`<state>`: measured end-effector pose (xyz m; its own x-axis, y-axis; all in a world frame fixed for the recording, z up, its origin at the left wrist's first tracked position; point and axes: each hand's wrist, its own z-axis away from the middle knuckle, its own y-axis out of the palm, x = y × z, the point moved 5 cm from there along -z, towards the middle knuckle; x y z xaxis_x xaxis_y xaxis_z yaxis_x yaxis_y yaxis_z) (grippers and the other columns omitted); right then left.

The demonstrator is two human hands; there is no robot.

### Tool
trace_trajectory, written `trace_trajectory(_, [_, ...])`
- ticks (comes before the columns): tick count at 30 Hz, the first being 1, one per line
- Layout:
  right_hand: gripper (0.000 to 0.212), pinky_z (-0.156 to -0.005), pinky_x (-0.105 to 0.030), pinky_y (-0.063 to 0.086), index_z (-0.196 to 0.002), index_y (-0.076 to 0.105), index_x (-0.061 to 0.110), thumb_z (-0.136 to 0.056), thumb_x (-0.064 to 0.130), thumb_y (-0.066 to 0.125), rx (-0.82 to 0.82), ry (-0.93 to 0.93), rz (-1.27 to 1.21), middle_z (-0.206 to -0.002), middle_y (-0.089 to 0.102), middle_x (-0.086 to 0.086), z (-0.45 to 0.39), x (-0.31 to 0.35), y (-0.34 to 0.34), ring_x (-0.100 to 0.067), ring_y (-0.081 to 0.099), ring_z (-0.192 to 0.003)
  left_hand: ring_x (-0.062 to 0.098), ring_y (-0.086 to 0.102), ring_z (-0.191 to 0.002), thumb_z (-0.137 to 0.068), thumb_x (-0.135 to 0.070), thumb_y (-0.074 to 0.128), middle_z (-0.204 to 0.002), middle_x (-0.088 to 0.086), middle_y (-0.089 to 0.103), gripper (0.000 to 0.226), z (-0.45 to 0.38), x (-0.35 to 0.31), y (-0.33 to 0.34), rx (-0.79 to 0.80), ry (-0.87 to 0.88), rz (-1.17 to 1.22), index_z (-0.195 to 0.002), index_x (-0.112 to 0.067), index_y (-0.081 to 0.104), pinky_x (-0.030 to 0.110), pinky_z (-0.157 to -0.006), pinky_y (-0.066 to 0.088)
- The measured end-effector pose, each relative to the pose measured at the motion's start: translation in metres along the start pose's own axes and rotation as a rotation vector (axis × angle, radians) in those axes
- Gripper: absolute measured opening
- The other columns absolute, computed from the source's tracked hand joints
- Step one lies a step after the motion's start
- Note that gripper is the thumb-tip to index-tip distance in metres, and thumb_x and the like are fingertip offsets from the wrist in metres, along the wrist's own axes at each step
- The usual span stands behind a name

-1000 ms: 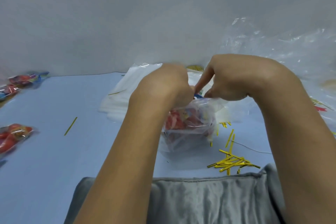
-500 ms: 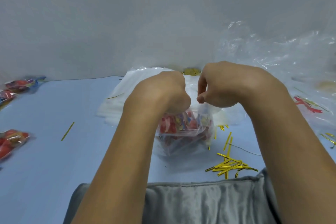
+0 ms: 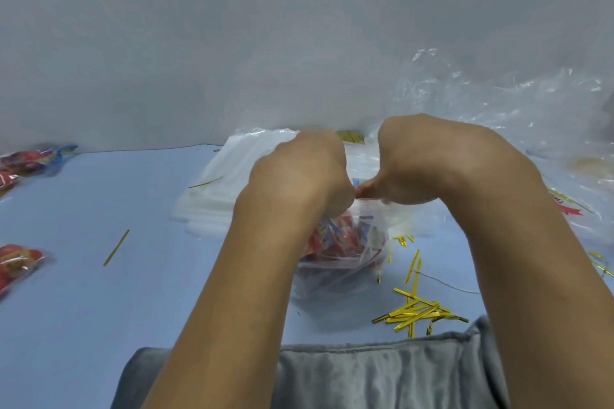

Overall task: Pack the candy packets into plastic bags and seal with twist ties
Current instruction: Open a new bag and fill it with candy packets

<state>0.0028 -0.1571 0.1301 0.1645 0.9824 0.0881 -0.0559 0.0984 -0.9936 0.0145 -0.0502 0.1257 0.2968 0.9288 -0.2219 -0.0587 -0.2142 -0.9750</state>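
A clear plastic bag (image 3: 342,262) filled with red and blue candy packets sits on the blue table in front of me. My left hand (image 3: 299,173) and my right hand (image 3: 418,163) are side by side above it, fingers curled, gripping the gathered top of the bag. Whether a twist tie is between my fingers is hidden by the backs of my hands. Several gold twist ties (image 3: 415,309) lie in a loose pile just right of the bag.
A stack of flat clear bags (image 3: 219,196) lies behind my left hand. Filled candy bags (image 3: 20,262) rest at the left edge. One loose gold tie (image 3: 116,247) lies left of centre. Crumpled clear plastic (image 3: 518,103) fills the right. A grey cloth (image 3: 365,375) covers the near edge.
Both hands have shifted slightly forward and closer together on the bag's neck, and the right thumb has turned in toward the left hand. The bag has stayed in place.
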Motion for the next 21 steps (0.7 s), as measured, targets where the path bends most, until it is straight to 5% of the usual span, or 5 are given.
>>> trace_trajectory(4, [0.044, -0.072, -0.033, 0.042, -0.066, 0.049, 0.019, -0.083, 0.050, 0.075, 0.077, 0.055, 0.005, -0.072, 0.055, 0.001, -0.004, 0.002, 0.011, -0.026, 0.056, -0.076, 0.016, 0.038, -0.057, -0.081, -0.007, 0.055, -0.066, 0.003, 0.041, 0.027, -0.001, 0.000, 0.002, -0.007, 0.006, -0.028, -0.062, -0.013, 0.037, 0.029, -0.050, 0.030])
trace_trajectory(9, [0.023, -0.057, -0.028, 0.035, -0.071, 0.046, 0.015, -0.083, 0.017, 0.066, 0.112, 0.034, 0.025, -0.073, 0.050, -0.002, -0.006, 0.007, 0.020, -0.019, 0.046, -0.061, 0.021, 0.045, -0.070, -0.083, -0.010, 0.057, -0.073, -0.002, 0.042, 0.027, -0.003, -0.001, 0.006, -0.018, 0.021, -0.079, -0.067, -0.019, 0.037, 0.032, -0.068, 0.037])
trace_trajectory(14, [0.034, -0.042, -0.023, 0.027, -0.055, 0.048, 0.012, -0.085, 0.016, 0.063, 0.000, -0.071, 0.037, -0.050, 0.046, -0.001, 0.003, 0.005, -0.004, -0.018, 0.043, -0.046, 0.018, 0.037, -0.054, -0.083, -0.003, 0.053, -0.064, 0.003, 0.040, 0.030, 0.000, 0.003, -0.001, -0.023, 0.001, -0.008, -0.060, -0.012, 0.037, 0.027, -0.048, 0.026])
trace_trajectory(21, [0.036, -0.044, -0.024, 0.028, -0.055, 0.044, 0.011, -0.087, 0.015, 0.059, 0.029, -0.080, 0.036, -0.050, 0.044, -0.001, 0.001, 0.004, 0.000, -0.019, 0.042, -0.047, 0.017, 0.037, -0.051, -0.082, 0.001, 0.053, -0.062, 0.003, 0.041, 0.029, 0.001, 0.004, -0.001, -0.009, -0.017, -0.010, -0.059, -0.010, 0.039, 0.026, -0.044, 0.026])
